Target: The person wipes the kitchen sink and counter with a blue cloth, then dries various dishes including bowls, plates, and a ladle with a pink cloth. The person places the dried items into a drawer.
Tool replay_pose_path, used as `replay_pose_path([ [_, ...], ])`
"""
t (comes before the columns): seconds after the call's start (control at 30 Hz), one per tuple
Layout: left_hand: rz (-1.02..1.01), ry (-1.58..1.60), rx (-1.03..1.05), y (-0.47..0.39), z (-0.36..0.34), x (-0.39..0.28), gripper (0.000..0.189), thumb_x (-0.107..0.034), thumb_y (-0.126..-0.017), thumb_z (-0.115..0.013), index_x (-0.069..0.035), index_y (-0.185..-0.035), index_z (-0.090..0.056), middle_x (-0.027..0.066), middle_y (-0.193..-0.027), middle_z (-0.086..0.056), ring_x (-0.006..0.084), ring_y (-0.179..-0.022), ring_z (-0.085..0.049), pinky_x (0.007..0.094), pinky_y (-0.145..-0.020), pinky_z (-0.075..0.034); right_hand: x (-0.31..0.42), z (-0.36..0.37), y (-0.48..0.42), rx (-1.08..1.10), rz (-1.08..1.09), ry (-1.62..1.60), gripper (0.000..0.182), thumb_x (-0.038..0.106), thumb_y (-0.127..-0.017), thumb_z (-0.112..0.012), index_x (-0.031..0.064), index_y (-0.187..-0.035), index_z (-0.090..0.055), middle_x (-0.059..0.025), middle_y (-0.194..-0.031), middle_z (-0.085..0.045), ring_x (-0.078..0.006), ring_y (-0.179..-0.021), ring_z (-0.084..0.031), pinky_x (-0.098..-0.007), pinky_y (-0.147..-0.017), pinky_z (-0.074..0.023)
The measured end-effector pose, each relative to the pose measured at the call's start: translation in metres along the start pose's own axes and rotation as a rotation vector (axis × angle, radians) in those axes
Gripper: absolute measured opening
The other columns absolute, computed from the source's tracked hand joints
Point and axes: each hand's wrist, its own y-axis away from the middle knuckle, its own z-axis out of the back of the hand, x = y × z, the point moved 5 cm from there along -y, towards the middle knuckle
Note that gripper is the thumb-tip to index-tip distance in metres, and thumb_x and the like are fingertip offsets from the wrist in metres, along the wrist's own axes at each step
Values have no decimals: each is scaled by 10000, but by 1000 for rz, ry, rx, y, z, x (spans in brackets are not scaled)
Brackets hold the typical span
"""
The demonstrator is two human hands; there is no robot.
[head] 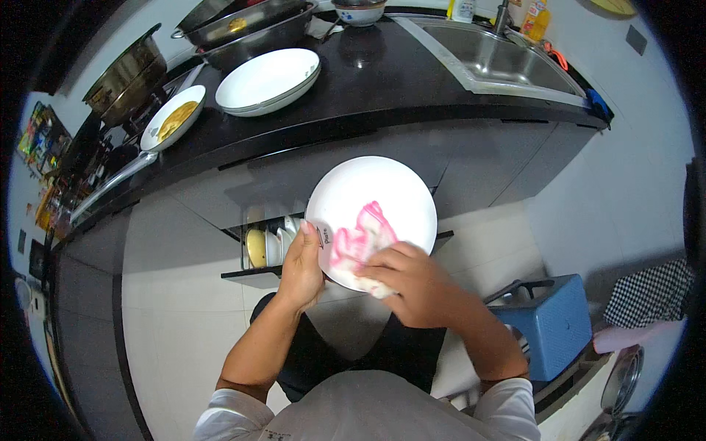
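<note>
A round white plate point(380, 187) is held up in front of me by its left rim in my left hand point(302, 267), the thumb lying on its face. My right hand point(413, 281) grips a pink and white cloth point(358, 242) and presses it on the lower part of the plate. Below and to the left, an open drawer point(251, 274) holds bowls and dishes, among them a yellow bowl point(256, 248); the plate hides part of that drawer.
On the dark countertop point(380, 71) are stacked white plates point(270, 80), metal basins point(248, 33) and a small dish with yellow food point(176, 121). A steel sink point(496, 60) is at the back right. A blue plastic stool point(557, 325) stands at right.
</note>
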Motion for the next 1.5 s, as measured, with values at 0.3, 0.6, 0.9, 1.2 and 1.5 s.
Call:
replay_pose_path([
  [0.3, 66, -5, 4, 12, 27, 16, 739, -579, -1050, -318, 39, -1450, -388, 181, -1380, -542, 265, -1237, -569, 408, -1032, -475, -40, 31, 3, -932, -539, -456, 235, 178, -977, -580, -6, -1119, -608, -126, -845, -660, -311, -720, -666, -397, -686, -548],
  [0.6, -28, 84, -149, 15, 38, 2, 630, -495, -1090, -282, 47, -1333, -493, 152, -1260, -592, 213, -1143, -577, 345, -1014, -454, 18, -40, -21, -26, -5, -7, 494, 219, -880, -647, 13, -1325, -576, -198, -1367, -536, -349, -1305, -491, -482, -1120, -353],
  [0.9, -88, -434, -186, 28, 48, 22, 687, -579, -1059, -327, 39, -1282, -526, 107, -1180, -607, 180, -1065, -555, 323, -962, -434, -28, -58, -24, -409, -285, 265, 540, 216, -834, -741, 50, -1323, -583, -249, -1401, -467, -415, -1247, -500, -528, -1098, -357],
  [1.2, -25, -100, -181, 35, 59, 51, 647, -528, -1078, -311, 36, -1342, -489, 148, -1249, -579, 207, -1131, -551, 351, -1004, -436, -13, -84, -26, -135, -67, -328, 420, 23, -850, -673, 48, -1265, -614, -185, -1242, -552, -353, -1100, -582, -445, -952, -478],
  [1.5, -65, -438, -220, 52, 60, 35, 661, -547, -1055, -403, 54, -1305, -520, 159, -1154, -616, 203, -1071, -548, 339, -974, -427, -63, -31, -51, -527, -275, 46, 398, 228, -960, -616, 12, -1293, -595, -209, -1181, -617, -371, -1040, -621, -423, -916, -505],
])
